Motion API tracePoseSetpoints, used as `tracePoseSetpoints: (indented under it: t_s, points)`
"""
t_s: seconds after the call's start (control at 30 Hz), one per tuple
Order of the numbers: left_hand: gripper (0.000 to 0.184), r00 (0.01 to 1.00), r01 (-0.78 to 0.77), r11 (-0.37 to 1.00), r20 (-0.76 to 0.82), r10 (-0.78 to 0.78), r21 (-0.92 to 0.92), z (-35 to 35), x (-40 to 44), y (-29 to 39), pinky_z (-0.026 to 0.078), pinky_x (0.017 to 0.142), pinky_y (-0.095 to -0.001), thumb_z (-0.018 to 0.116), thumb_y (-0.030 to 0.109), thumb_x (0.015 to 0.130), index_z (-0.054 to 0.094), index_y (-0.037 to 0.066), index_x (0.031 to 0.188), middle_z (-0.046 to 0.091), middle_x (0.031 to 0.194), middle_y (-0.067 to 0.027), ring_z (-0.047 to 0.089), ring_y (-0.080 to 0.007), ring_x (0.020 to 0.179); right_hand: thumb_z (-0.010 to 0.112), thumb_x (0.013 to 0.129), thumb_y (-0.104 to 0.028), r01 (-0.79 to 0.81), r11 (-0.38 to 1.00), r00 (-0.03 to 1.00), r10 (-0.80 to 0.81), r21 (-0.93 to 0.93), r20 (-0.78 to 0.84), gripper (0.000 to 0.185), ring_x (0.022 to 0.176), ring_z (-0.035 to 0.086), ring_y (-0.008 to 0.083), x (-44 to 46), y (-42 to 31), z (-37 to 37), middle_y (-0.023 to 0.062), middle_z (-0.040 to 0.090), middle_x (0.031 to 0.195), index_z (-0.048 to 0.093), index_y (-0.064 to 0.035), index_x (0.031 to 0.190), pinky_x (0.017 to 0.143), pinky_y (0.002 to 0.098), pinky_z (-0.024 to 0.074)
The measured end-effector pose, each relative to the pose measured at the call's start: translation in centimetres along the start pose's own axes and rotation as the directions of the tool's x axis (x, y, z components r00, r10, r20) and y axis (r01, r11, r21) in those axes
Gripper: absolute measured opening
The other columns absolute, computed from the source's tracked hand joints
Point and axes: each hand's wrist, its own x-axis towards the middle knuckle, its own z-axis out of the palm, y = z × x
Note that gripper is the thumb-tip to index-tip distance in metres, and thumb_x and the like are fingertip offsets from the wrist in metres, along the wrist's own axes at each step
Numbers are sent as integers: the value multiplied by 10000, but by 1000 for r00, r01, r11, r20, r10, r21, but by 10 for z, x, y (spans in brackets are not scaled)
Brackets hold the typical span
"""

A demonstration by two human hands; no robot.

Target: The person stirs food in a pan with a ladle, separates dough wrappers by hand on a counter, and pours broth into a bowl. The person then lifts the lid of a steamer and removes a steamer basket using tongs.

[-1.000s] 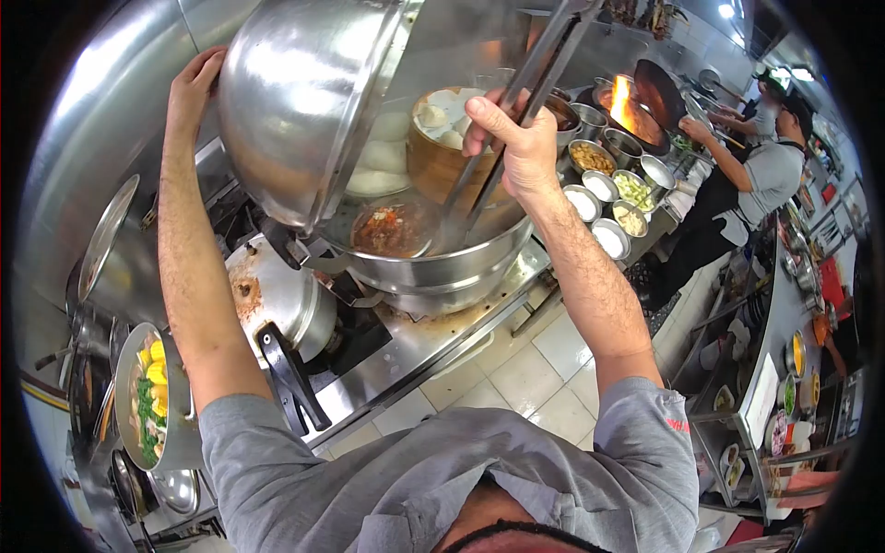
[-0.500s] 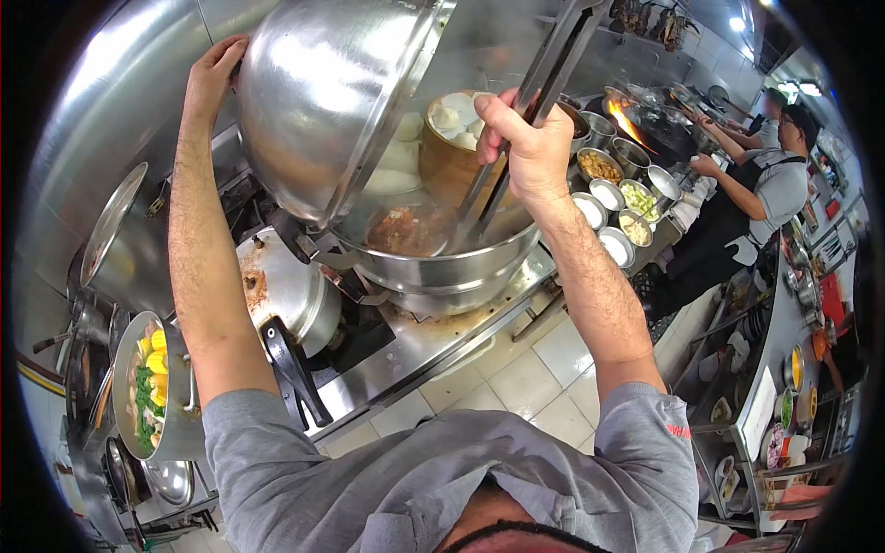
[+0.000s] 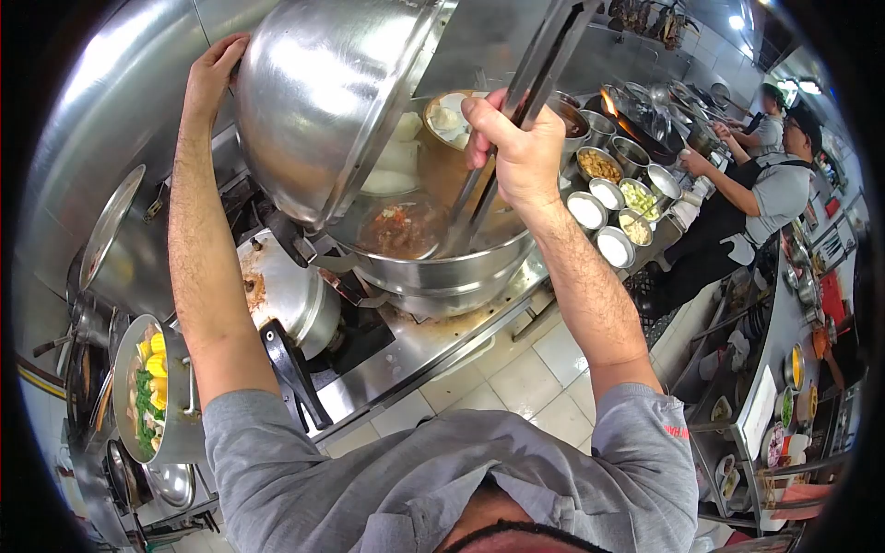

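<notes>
A big domed steel lid (image 3: 318, 101) is tilted up over the left of a steaming pot (image 3: 442, 274). My left hand (image 3: 218, 74) has its fingers wrapped round the lid's far left side. In my right hand (image 3: 518, 147) are long metal tongs (image 3: 539, 74), their lower ends down in the pot beside a dish of reddish-brown food (image 3: 401, 229). Behind that dish stand a bamboo steamer (image 3: 442, 166) with white pieces on top and some pale, rounded items (image 3: 395, 158). Steam blurs the tong tips, so whether they touch the dish is unclear.
Lower left of the pot sits a closed pressure cooker (image 3: 286, 290). A pot of corn and greens (image 3: 152, 396) stands farther left. Small bowls (image 3: 608, 198) line the right counter, near a flaming wok (image 3: 636, 129). A co-worker (image 3: 765, 189) stands at the right, another person behind.
The lid and my left hand have shifted slightly right and up in view. My right hand, with the tongs, moved right, then slightly back left. The wok flame is smaller.
</notes>
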Motion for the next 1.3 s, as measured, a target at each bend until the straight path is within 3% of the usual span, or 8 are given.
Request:
tracePoseSetpoints:
  t_s: [0.37,0.5,0.8,0.97,1.1,1.17,1.23,1.3]
  points:
    - [330,999,22,1000,-28,-22,-21,-7,2,-8,413,653,-205,560,300,863,622,71,1094,624,916,20,524,-55,747,660,754,-88,13,1000,1000,-13,-14,-9,153,400,479,80,-1,-1,-1,32,537,522,532,-8,727,374,234,368]
    - [329,1000,16,999,-25,-18,-46,-7,-1,-7,417,659,-209,560,298,865,622,69,1093,623,912,18,528,-54,751,655,752,-54,20,1000,998,-21,-15,-54,148,373,460,130,0,-2,-2,34,479,493,534,-5,683,378,278,402]
    - [330,999,31,998,38,-29,-61,-2,-3,1,431,699,-229,564,299,862,620,71,1094,629,948,1,560,-84,837,655,744,-37,-17,999,999,20,52,-51,153,375,465,140,4,-5,-14,37,478,507,516,-4,691,369,279,387]
    - [331,999,18,999,38,-19,43,3,-3,8,437,727,-235,561,310,861,619,86,1098,628,974,-2,566,-91,878,679,742,-50,-14,1000,1000,14,-16,18,152,409,501,143,-1,-5,-17,47,510,525,533,-9,736,410,263,399]
    - [336,997,25,999,69,-22,-45,5,1,4,442,744,-238,560,310,862,613,87,1108,627,987,-6,563,-95,905,708,743,-157,121,992,989,-124,-44,-85,190,433,524,126,-1,-28,-22,39,547,542,564,-34,764,417,215,353]
    - [340,996,45,998,74,-43,-33,3,0,4,446,750,-237,560,303,864,608,76,1112,625,999,-8,557,-96,925,710,745,-168,194,977,962,-208,-92,-179,204,422,516,128,2,-44,-29,41,542,539,558,-33,750,408,219,368]
    - [338,997,43,998,66,-40,-38,0,-2,4,446,746,-235,559,299,866,608,72,1111,623,1003,-8,557,-96,927,713,751,-129,252,967,939,-252,-28,-233,221,416,505,125,5,-44,-40,36,529,541,526,-10,762,404,242,389]
    - [335,998,35,998,56,-33,-42,-1,-4,6,447,741,-232,557,295,867,607,68,1110,622,1008,-8,556,-96,928,692,772,-131,284,951,910,-308,-122,-278,216,412,501,118,6,-37,-49,35,519,527,515,-8,755,397,238,386]
